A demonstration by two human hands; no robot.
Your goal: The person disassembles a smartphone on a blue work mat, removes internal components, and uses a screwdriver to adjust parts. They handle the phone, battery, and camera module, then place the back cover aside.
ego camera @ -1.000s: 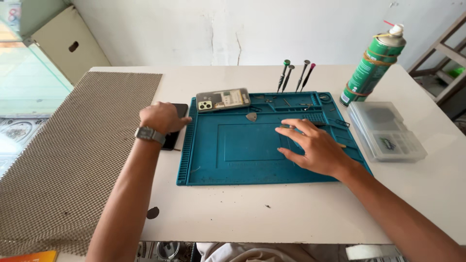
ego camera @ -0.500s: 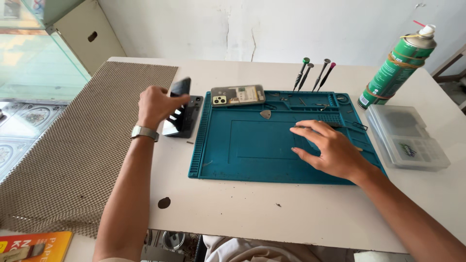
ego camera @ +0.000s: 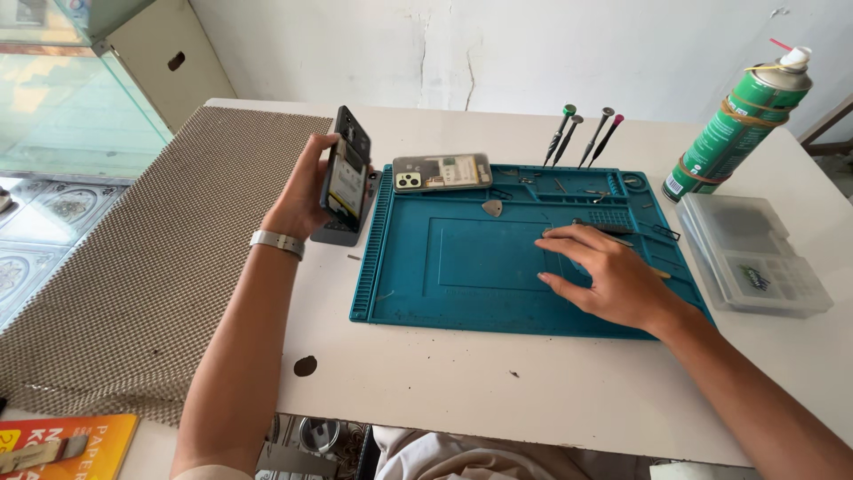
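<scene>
My left hand [ego camera: 306, 191] holds a dark phone [ego camera: 346, 169] upright above the table's left part, its opened back with inner parts turned toward me. Beneath it a dark flat piece [ego camera: 340, 233] lies on the white table [ego camera: 498, 391]. My right hand [ego camera: 604, 276] rests palm down with fingers spread on the teal work mat [ego camera: 426, 284], close to thin tools at the mat's right side. A second phone [ego camera: 442, 172] with its back open lies on the mat's far edge. A small grey pick [ego camera: 491, 208] sits just below it.
Three small screwdrivers [ego camera: 582, 135] stand at the mat's far edge. A green spray can [ego camera: 737, 120] and a clear plastic parts box [ego camera: 755, 253] are at the right. A brown mesh mat [ego camera: 133, 258] covers the table's left. An orange book [ego camera: 71, 444] lies bottom left.
My left hand has lifted the dark phone off the table beside the mat and raised it upright. My right hand has stayed on the mat.
</scene>
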